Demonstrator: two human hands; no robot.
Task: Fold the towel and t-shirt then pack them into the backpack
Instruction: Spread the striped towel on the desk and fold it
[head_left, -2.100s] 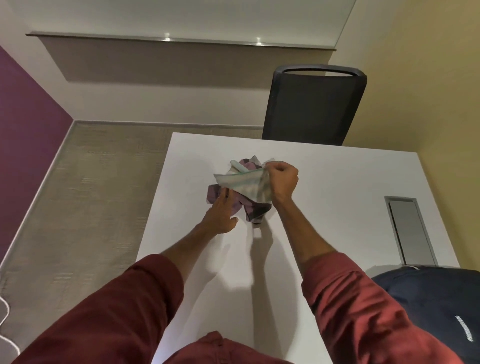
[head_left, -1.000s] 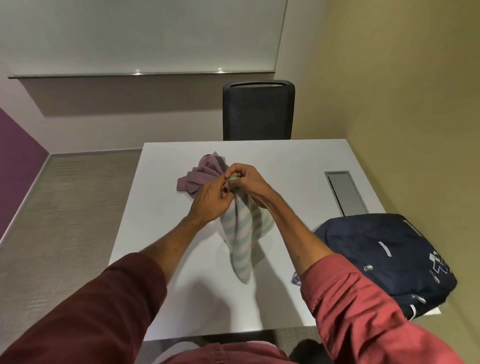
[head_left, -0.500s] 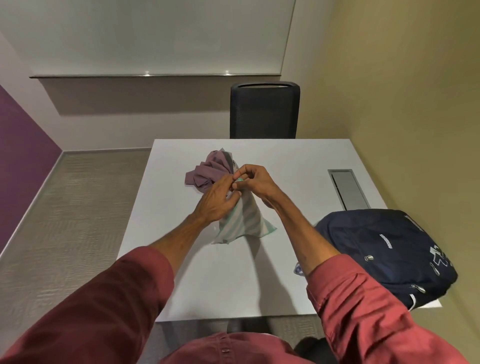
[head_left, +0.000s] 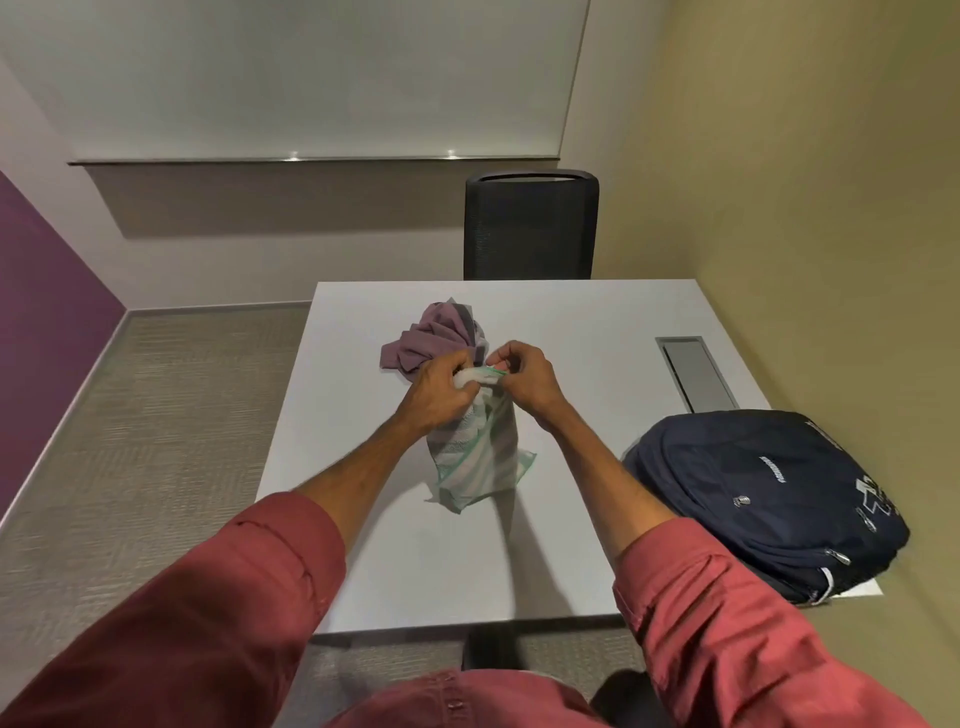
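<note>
Fingers: your left fingers (head_left: 453, 365) and right fingers (head_left: 511, 355) are curled tight, pinching the bunched top edge of the towel (head_left: 480, 457).
Hands: your left hand (head_left: 441, 396) and right hand (head_left: 525, 382) sit close together, almost touching at the knuckles, with the towel's edge between them.
Towel position: over the middle of the table (head_left: 571, 317), straight in front of you. Can't tell whether the lower end touches the top.
Towel axis: long axis hangs down from your grip. The pinched end is up and away from you, and the loose green-edged corners fan out at the near end.
T-shirt: the t-shirt (head_left: 423, 340) is a crumpled mauve heap on the table just behind your hands, partly hidden by them.
Backpack: the navy backpack (head_left: 763, 493) lies flat on the near right corner, overhanging the edge, well apart from the towel.
In the way: your right forearm (head_left: 597, 462) runs between towel and backpack.
Around: a metal hatch (head_left: 696, 371) is set into the table beyond the backpack, and a black chair (head_left: 530, 228) stands at the far edge.
</note>
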